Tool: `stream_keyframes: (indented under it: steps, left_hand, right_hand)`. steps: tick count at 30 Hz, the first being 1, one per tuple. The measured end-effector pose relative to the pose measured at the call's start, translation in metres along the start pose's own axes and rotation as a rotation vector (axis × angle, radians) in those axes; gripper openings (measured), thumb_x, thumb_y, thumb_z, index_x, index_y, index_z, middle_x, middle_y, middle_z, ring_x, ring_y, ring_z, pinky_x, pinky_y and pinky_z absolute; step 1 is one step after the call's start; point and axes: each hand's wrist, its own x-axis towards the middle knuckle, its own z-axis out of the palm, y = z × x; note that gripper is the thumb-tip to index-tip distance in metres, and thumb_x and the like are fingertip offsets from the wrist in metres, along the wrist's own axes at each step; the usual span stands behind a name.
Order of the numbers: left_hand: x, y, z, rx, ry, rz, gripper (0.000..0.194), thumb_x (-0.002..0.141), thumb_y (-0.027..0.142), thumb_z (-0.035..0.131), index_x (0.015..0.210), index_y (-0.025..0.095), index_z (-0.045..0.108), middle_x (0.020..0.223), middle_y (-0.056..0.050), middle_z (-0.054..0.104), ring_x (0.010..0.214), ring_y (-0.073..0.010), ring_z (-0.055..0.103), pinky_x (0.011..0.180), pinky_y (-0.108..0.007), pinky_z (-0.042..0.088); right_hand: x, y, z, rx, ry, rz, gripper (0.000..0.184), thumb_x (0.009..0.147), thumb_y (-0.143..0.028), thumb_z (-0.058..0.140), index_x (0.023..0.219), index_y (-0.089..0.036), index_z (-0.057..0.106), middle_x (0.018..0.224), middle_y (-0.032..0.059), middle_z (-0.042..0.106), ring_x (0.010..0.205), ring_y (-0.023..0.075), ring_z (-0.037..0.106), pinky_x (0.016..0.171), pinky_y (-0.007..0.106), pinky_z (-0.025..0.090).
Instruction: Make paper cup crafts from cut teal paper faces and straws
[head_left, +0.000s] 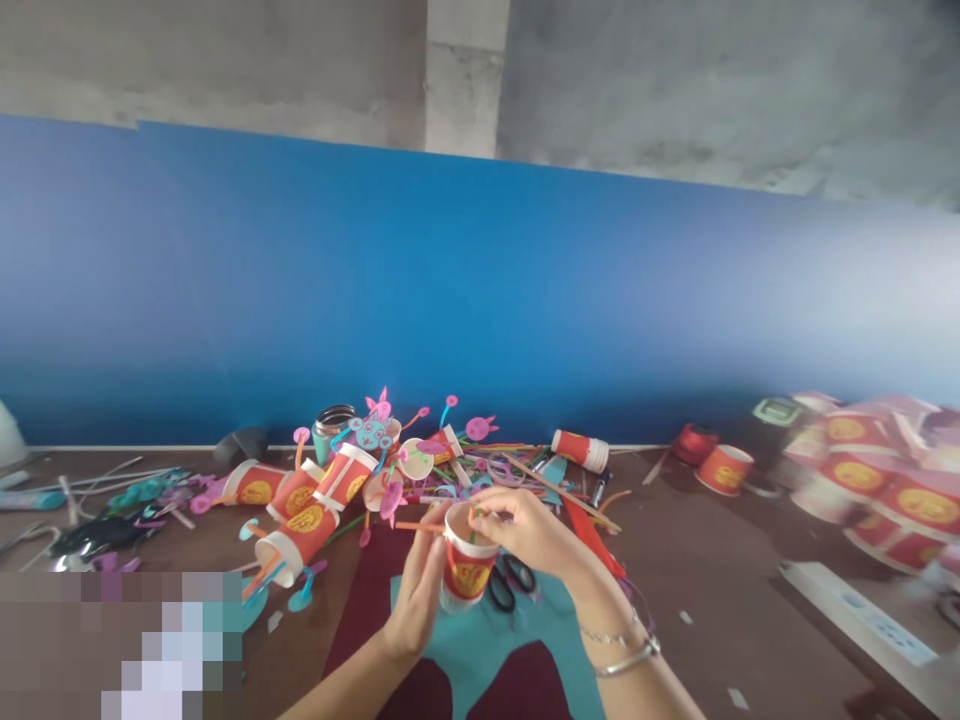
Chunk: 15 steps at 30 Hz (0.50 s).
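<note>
My left hand (421,580) is closed on the left side of a red and white paper cup (471,578) with a yellow print, held upright. A thin orange stick (420,526), perhaps a straw or pipe cleaner, juts leftward from the cup near its rim. At the cup's mouth, my right hand (511,522) pinches a thin orange-and-green piece (474,522) that reaches inside; its lower end is hidden. Black-handled scissors (501,590) lie just right of the cup, on light blue sheet material (555,640).
Decorated cups (300,535) with thin coloured limbs crowd the left, before a teal container (327,432). Coloured sticks and scraps spread behind my hands. To the right stand a single cup (724,470), blurred stacked cups (862,475) and a white power strip (859,612). A blue partition (480,300) rises behind.
</note>
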Motion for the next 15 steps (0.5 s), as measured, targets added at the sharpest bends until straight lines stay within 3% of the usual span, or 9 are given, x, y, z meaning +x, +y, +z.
stream_keyframes:
  steps: [2,5,9,15]
  left_hand:
    - [0.001,0.005,0.001,0.095,0.130,0.053,0.041,0.087,0.046,0.048,0.116,0.018,0.056,0.120,-0.010,0.059,0.119,-0.0265,0.049,0.102,-0.039,0.036]
    - [0.003,0.011,0.002,0.196,0.169,0.130,0.034,0.087,0.043,0.049,0.106,0.018,0.062,0.109,-0.009,0.062,0.110,-0.0243,0.054,0.100,-0.037,0.038]
    - [0.003,0.016,0.004,0.193,0.097,0.152,0.035,0.086,0.044,0.051,0.103,0.017,0.065,0.110,-0.010,0.063,0.109,-0.0249,0.055,0.099,-0.036,0.039]
    - [0.007,0.031,0.010,0.116,-0.091,0.028,0.037,0.087,0.041,0.049,0.109,0.016,0.065,0.122,-0.010,0.059,0.116,-0.0265,0.050,0.101,-0.036,0.037]
  right_hand:
    - [0.000,0.002,0.001,-0.043,0.004,-0.004,0.022,0.085,-0.025,0.053,0.073,-0.016,0.069,0.091,0.0047,0.066,0.082,0.0172,0.060,0.071,0.026,0.046]
    - [0.000,0.003,0.002,-0.141,0.001,-0.017,0.021,0.084,-0.021,0.053,0.068,-0.016,0.066,0.086,0.0032,0.065,0.075,0.0148,0.058,0.066,0.025,0.044]
    - [-0.002,0.002,0.005,-0.233,-0.027,-0.018,0.019,0.080,-0.016,0.054,0.064,-0.017,0.063,0.081,0.0007,0.061,0.065,0.0115,0.055,0.057,0.023,0.040]
    - [-0.004,-0.004,0.007,-0.276,-0.052,-0.034,0.022,0.078,-0.010,0.052,0.069,-0.020,0.069,0.085,0.0013,0.060,0.073,0.0132,0.058,0.066,0.024,0.043]
